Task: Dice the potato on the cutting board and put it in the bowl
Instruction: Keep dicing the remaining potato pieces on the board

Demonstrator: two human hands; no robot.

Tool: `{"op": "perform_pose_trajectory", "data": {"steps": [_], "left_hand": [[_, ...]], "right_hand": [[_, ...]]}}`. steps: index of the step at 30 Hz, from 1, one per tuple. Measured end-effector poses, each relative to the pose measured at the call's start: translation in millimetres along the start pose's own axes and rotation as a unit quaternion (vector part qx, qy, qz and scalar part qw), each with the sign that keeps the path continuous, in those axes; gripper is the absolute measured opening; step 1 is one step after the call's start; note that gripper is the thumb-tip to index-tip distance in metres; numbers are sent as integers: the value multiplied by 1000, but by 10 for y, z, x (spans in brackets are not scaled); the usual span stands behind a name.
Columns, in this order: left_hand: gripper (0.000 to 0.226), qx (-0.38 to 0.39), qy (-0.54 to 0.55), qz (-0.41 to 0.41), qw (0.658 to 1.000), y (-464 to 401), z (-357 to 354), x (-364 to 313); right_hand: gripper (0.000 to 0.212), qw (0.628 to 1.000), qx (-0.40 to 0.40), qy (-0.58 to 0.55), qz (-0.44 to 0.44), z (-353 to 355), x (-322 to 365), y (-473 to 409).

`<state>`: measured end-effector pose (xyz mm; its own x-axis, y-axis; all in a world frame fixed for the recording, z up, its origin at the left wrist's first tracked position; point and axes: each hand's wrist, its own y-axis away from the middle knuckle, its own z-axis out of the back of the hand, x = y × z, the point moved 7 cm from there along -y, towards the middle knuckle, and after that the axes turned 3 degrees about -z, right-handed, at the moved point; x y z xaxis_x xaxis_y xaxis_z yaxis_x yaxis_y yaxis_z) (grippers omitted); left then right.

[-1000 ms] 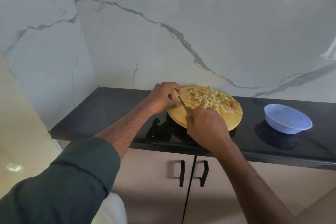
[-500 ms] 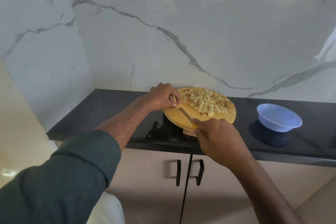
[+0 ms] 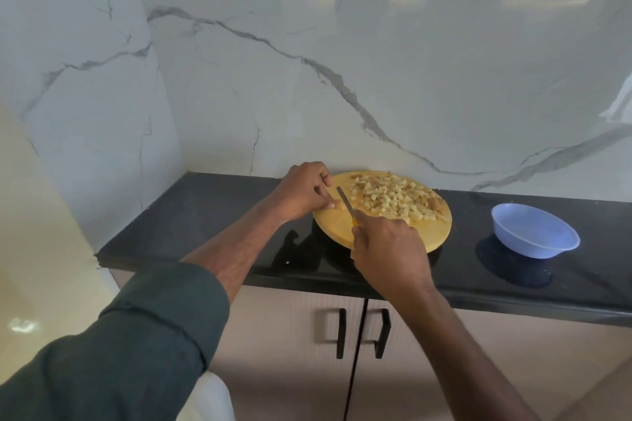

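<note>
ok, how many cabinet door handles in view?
2. Both black, vertical, side by side under the countertop: the left handle on the left door, the right handle on the right door, flanking the door seam. Nothing suggests others, though cabinets continue beyond the frame.

No legible text, seemingly.

knife handle hidden in right hand

Left hand fingers curled; right hand fisted, both arms extended.
</note>
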<state>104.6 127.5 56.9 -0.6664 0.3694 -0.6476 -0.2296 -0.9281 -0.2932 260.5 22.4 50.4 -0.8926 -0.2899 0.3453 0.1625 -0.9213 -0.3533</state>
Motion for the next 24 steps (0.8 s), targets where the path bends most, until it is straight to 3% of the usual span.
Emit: {"op": "perform_pose_trajectory", "data": {"steps": [24], "left_hand": [[33,8,-35,-1,999,-64,4,-26]], "right_hand": [[36,998,18,58,23,-32,59,-53]]}}
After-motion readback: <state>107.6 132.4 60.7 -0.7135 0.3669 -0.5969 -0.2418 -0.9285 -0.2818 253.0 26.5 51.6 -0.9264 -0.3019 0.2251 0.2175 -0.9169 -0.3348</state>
